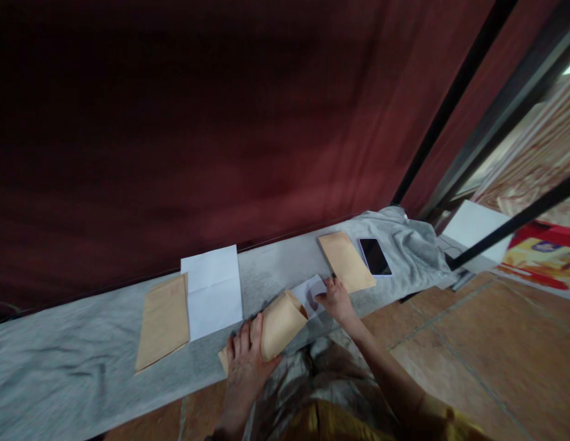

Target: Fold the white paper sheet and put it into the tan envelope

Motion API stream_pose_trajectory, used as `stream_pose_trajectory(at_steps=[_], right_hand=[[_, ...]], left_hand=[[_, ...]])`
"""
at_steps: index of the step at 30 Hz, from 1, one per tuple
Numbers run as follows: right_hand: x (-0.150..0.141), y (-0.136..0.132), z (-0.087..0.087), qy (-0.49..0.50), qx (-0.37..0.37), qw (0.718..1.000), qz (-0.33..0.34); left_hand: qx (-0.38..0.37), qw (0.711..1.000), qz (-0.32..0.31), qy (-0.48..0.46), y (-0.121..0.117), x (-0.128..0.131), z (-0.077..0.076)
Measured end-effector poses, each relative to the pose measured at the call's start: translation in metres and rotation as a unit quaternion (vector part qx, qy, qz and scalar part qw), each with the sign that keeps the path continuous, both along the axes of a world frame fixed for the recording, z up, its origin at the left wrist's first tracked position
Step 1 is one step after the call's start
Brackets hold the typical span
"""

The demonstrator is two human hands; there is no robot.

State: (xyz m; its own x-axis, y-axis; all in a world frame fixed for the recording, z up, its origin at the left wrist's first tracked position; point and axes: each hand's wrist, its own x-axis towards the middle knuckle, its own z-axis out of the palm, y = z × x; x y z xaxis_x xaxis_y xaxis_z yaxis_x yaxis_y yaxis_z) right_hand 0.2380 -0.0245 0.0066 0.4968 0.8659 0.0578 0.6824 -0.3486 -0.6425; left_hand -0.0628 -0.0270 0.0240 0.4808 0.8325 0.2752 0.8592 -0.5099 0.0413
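My left hand (248,358) presses and grips a brown paper envelope (282,324), whose mouth bulges open toward the right. Pinched between the fingers of my right hand (337,300) is a folded white paper (307,294), its left end at the envelope's mouth. How far the paper reaches inside is hidden. Just beyond my right hand lies another brown envelope (346,260), flat. On the left, a creased white sheet (214,294) rests beside a small stack of brown envelopes (163,321).
A grey cloth (59,361) covers the long narrow surface. A phone (375,256) lies near its right end. Behind rises a dark red curtain (220,135) with a black pole (450,110). At the right are a red-and-yellow box (542,254) and a tiled floor (491,331).
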Motion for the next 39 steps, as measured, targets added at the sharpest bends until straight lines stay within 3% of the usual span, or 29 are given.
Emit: stream_pose_trajectory(at_steps=[5,10,16,19,22,30,34,39], right_hand=[[0.01,-0.006,-0.001,0.049,0.051,0.998,-0.003],[0.028,-0.016,0.013,0.09,0.118,0.988,-0.034],[0.03,-0.026,0.031,0.233,0.239,0.941,-0.061],[0.024,-0.031,0.029,0.258,0.227,0.939,-0.029],[0.022,-0.037,0.026,0.216,0.2,0.956,0.012],[0.041,-0.04,0.033,0.18,0.12,0.969,0.119],[0.042,-0.034,0.028,0.21,0.099,0.964,0.133],[0.02,-0.028,0.013,0.233,0.083,0.96,0.135]], left_hand=[[0.0,1.0,0.001,-0.006,-0.001,0.0,-0.003],[-0.009,1.0,0.005,-0.007,-0.001,0.0,-0.005],[-0.004,1.0,0.001,-0.004,0.0,-0.002,-0.008],[-0.006,1.0,-0.003,-0.006,0.001,-0.002,-0.01],[-0.014,1.0,0.005,-0.004,0.001,-0.002,-0.011],[-0.025,1.0,0.003,-0.012,0.001,-0.003,-0.015],[-0.032,0.999,-0.016,-0.016,0.001,-0.001,-0.015],[-0.039,0.999,-0.026,-0.027,0.002,0.005,-0.014]])
